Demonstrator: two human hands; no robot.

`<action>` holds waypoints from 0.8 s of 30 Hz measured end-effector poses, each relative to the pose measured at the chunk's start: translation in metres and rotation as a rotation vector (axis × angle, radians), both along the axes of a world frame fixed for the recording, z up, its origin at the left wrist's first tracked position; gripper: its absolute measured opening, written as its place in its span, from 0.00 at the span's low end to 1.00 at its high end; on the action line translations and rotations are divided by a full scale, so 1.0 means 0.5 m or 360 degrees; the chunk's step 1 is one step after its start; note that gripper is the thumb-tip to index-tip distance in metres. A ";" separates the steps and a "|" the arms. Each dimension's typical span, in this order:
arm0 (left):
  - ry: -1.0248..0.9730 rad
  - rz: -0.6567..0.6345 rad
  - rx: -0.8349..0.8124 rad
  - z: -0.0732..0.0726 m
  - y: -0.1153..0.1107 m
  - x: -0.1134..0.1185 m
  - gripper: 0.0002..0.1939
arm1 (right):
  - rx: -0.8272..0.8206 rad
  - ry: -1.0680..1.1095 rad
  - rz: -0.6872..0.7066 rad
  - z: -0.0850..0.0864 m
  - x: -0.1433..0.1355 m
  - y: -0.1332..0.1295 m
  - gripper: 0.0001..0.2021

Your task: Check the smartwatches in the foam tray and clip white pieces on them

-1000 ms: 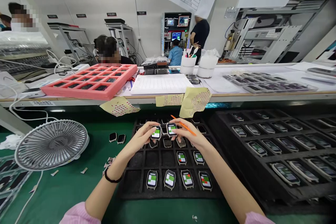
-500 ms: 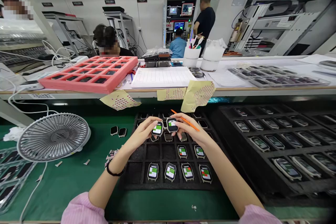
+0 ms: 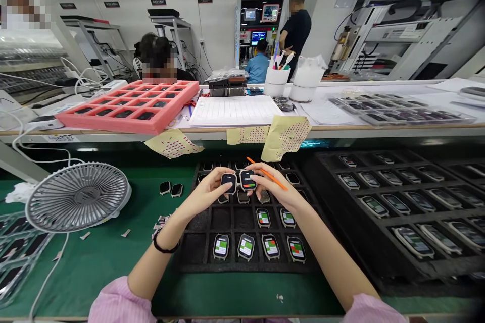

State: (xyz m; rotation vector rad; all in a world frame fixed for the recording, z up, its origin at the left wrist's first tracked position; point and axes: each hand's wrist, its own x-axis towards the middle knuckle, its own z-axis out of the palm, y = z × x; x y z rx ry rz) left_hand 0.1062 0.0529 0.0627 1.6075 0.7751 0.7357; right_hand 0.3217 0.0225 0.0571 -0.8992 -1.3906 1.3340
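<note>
Your left hand [image 3: 206, 193] pinches a dark-screened watch [image 3: 228, 182]; your right hand [image 3: 273, 189] pinches a second watch [image 3: 247, 180] plus an orange pen [image 3: 267, 173] — both side by side above the black tray [image 3: 197, 257]'s far rows. Empty pockets lie directly beneath; filled rows nearer you, fan [image 3: 78, 196] well left.

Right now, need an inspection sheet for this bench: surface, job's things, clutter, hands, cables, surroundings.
Surface: green mat.
Job's things: black tray holding lit watch bodies; left-hand watch dark, right-hand watch mostly dark.
Clutter: paper scraps, two loose watch bodies, yellow sheets hung on the shelf edge.
Hands: left hand and right hand each grip a watch; right also holds an orange stick.
Cables: white fan cable.
Surroundings: desk fan, pink tray, more black trays, people behind.
</note>
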 end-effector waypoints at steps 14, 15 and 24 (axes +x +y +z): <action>0.0044 -0.0045 0.0010 0.002 -0.001 -0.005 0.22 | 0.0035 -0.0031 -0.0080 0.005 -0.005 -0.006 0.14; 0.0053 -0.0052 0.0019 0.003 -0.002 -0.006 0.22 | 0.0036 -0.0027 -0.0083 0.004 -0.004 -0.005 0.14; 0.0020 0.0029 -0.0005 0.000 0.002 -0.002 0.22 | 0.0022 -0.0037 -0.0080 -0.001 -0.005 -0.003 0.13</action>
